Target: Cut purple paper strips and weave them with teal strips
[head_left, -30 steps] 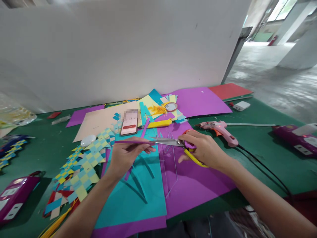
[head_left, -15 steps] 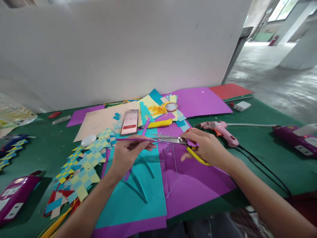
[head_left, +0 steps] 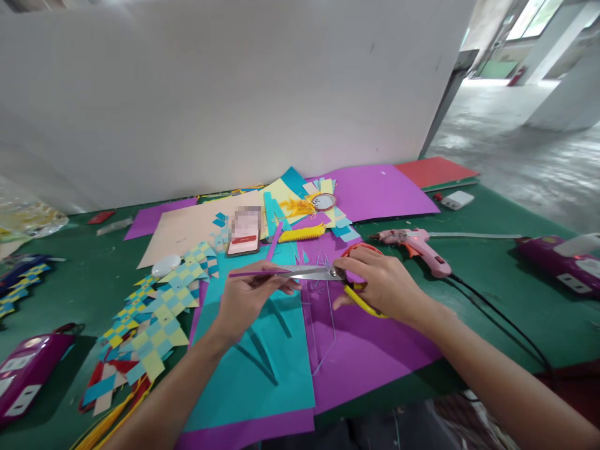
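Note:
My left hand (head_left: pixel 248 294) pinches a narrow purple paper strip (head_left: pixel 241 274) above the turquoise sheet. Gripped in my right hand (head_left: pixel 382 275) is a pair of scissors (head_left: pixel 319 274) with one red and one yellow handle loop. The blades point left and their tips reach the strip at my left fingertips. Whether the blades are parted around the strip or fully closed is hard to see. Beneath both hands lie a turquoise paper sheet (head_left: pixel 262 387) and a purple sheet (head_left: pixel 365 362), with thin purple offcuts (head_left: pixel 334 325) scattered on them.
Behind the hands are a phone (head_left: pixel 244 234) and a yellow-handled cutter (head_left: pixel 302 234). A pink glue gun (head_left: pixel 419 247) with a black cord lies right, near a purple power strip (head_left: pixel 562 262). Checkered woven paper pieces (head_left: pixel 162 306) pile up left, beside another purple power strip (head_left: pixel 35 369).
My left hand has shifted slightly right and down with the strip. The scissors have moved slightly left and down, with the handle loops farther apart. Less of the strip shows past my left fingertips.

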Action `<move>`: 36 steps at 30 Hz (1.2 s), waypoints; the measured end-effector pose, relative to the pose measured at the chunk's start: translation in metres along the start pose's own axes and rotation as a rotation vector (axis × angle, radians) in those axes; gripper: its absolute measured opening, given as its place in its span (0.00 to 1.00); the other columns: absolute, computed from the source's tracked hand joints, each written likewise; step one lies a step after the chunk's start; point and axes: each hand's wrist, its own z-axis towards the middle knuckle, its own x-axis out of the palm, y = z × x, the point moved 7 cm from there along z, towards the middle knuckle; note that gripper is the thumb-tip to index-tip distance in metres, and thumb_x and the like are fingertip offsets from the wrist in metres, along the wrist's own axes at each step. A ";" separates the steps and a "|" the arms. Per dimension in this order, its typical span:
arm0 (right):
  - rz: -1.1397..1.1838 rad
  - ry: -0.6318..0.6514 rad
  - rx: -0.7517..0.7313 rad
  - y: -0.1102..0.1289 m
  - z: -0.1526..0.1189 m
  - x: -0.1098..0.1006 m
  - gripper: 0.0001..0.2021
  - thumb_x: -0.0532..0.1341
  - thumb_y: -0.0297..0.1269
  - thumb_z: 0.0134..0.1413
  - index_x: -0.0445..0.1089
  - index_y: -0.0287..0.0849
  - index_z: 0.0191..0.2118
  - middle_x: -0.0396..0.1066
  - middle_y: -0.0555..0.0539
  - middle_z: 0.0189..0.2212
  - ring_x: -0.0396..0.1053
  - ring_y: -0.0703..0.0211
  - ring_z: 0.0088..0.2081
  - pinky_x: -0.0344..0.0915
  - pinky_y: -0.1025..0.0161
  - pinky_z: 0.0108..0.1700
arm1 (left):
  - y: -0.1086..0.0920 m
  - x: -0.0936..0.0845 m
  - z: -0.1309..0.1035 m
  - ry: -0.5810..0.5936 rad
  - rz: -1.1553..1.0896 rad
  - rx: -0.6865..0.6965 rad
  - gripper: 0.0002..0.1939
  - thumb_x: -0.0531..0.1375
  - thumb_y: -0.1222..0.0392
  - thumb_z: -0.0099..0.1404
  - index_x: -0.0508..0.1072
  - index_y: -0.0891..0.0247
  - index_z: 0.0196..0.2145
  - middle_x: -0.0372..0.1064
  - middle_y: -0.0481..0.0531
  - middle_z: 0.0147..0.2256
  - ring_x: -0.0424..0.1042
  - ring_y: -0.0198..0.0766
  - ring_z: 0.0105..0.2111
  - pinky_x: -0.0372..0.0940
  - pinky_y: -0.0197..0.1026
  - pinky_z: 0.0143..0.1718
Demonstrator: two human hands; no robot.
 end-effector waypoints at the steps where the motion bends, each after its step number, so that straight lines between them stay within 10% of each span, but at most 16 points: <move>1: -0.003 0.002 -0.003 0.001 0.000 0.001 0.26 0.60 0.59 0.51 0.71 0.39 0.41 0.72 0.44 0.33 0.69 0.55 0.34 0.63 0.61 0.35 | 0.001 0.000 0.000 0.003 0.008 -0.008 0.04 0.62 0.65 0.62 0.76 0.66 0.32 0.78 0.51 0.27 0.78 0.41 0.28 0.75 0.39 0.32; 36: -0.012 -0.025 0.002 0.003 -0.003 0.002 0.27 0.56 0.61 0.55 0.74 0.39 0.38 0.73 0.45 0.26 0.68 0.61 0.27 0.54 0.65 0.28 | 0.004 0.003 0.003 0.007 0.069 -0.077 0.07 0.62 0.61 0.60 0.77 0.67 0.28 0.77 0.54 0.25 0.77 0.41 0.24 0.74 0.40 0.27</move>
